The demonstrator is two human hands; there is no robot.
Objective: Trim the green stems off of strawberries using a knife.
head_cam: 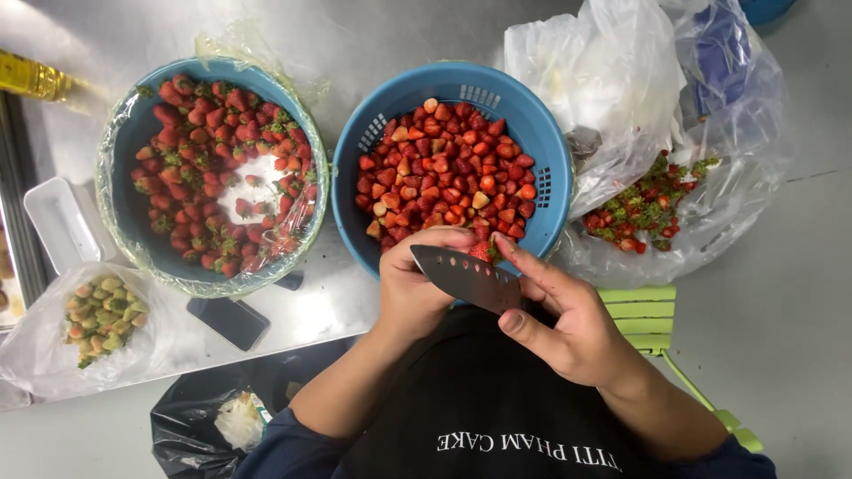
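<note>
Two hands (497, 293), one dark knife (468, 277), one strawberry (482, 250), two blue bowls (541, 133).

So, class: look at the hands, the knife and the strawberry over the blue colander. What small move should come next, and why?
Probably slice the green top off. The left hand and right hand hold a dark knife against a strawberry whose leaves still show, above the blue colander of already trimmed berries.

The knife blade (468, 278) is hiding most of the strawberry (484, 251) and its handle is lying out of sight inside the right hand (568, 324). The left edge is cutting off a yellow bottle (31, 77), and the far edge a blue thing (763, 9).
</note>
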